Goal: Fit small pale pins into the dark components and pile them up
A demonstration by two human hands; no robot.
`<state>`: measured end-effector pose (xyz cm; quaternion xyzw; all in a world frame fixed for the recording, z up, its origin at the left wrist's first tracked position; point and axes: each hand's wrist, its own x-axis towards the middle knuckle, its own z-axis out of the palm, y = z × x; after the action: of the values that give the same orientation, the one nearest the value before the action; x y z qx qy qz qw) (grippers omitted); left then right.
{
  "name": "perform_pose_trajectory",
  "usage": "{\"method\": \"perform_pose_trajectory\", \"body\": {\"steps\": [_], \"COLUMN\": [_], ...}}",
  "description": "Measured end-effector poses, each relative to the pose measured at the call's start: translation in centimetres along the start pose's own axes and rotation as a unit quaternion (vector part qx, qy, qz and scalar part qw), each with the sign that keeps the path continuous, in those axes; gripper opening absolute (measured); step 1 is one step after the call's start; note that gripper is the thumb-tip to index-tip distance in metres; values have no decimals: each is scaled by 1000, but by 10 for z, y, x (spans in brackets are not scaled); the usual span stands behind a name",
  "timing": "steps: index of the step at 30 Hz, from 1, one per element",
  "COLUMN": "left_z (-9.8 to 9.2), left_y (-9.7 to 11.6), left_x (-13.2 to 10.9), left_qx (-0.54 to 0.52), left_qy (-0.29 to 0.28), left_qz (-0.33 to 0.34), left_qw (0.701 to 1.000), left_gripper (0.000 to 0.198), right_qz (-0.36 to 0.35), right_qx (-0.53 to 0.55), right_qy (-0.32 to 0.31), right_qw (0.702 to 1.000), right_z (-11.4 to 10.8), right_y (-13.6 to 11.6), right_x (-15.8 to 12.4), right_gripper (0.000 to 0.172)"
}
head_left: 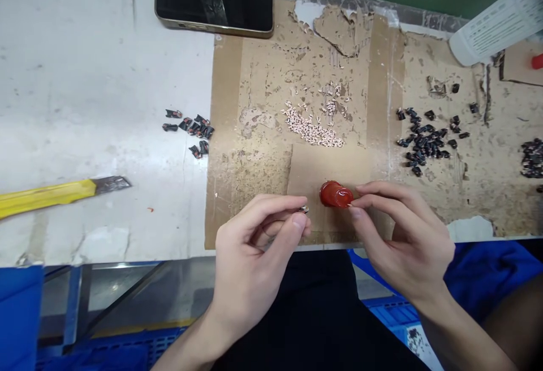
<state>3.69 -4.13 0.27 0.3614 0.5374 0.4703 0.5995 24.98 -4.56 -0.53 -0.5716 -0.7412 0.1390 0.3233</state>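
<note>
Between the thumb and fingers of my left hand [265, 246] is a small dark part [304, 209], mostly hidden by the fingertips. My right hand [403, 232] pinches a tiny pale piece [350, 206] at the rim of a small red cup [335, 194]. The cup stands on the cardboard, between my two hands. Beyond it lies a heap of tiny copper-coloured pieces [314, 128]. Several small black parts [426, 142] are scattered to the right, and a smaller group of black parts [195, 128] with reddish bits lies to the left.
A yellow utility knife [63, 193] with its blade out lies at the left. At the back rests a phone [214, 2]. A white bottle [496, 20] lies at the upper right. More black parts [533, 158] sit at the right edge. Worn cardboard [263, 178] covers the table's middle.
</note>
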Motion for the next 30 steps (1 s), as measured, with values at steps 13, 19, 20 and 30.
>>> {"method": "perform_pose_trajectory", "body": {"steps": [13, 19, 20, 30], "left_z": [30, 32, 32, 29], "left_y": [13, 13, 13, 16], "left_x": [5, 3, 3, 2], "left_qx": [-122, -130, -129, -88], "left_qy": [-120, -121, -120, -114], "left_qz": [-89, -98, -97, -81], "left_qw": [981, 979, 980, 986], "left_gripper": [21, 19, 19, 20], "right_qz": [174, 167, 167, 123], "right_qx": [279, 302, 305, 264], "right_qy": [-15, -23, -24, -39], "right_qw": [944, 938, 937, 956], "right_z": [-23, -21, -21, -20], "right_y": [-30, -31, -31, -30], "right_x": [3, 5, 5, 8], "right_gripper": [18, 18, 18, 21]}}
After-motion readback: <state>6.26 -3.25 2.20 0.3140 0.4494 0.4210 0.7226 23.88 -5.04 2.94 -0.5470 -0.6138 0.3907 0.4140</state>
